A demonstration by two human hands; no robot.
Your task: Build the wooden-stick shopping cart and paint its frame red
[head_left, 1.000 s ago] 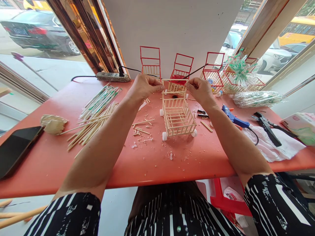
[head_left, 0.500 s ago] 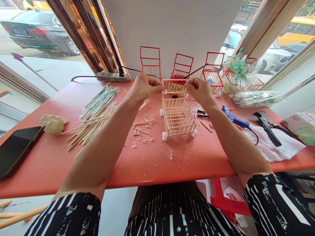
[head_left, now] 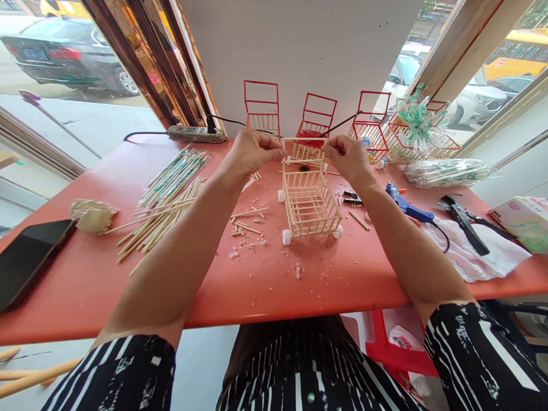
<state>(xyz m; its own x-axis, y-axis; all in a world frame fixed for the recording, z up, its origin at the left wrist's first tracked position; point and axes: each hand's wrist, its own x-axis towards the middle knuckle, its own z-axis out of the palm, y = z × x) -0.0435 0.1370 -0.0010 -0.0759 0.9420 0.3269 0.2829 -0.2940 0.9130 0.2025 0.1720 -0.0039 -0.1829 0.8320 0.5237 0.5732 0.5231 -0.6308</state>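
Left of the fingers, on the red bench (head_left: 265,285), lie a dark phone (head_left: 29,260), a crumpled wad of paper (head_left: 92,216) and a loose spread of bamboo sticks (head_left: 165,200), some in printed wrappers. Compared with the two earlier frames, nothing has shifted: both hands keep the same pose, so the piece is being held steady rather than moved. The left hand (head_left: 248,153) has its fingers pinched together on the left end of a thin stick frame (head_left: 303,140), and the right hand (head_left: 349,158) has its fingers closed on the right end. The frame stands upright at the far edge of the stick cart (head_left: 309,202), directly below the fingertips; the cart rests on white wheels and its basket holds nothing. Beyond the fingers stand red-framed carts (head_left: 314,123), one holding something red. Right of the fingers lie a blue glue gun (head_left: 406,206), black pliers (head_left: 464,220), white cloth (head_left: 483,257) and a tissue pack (head_left: 524,220).
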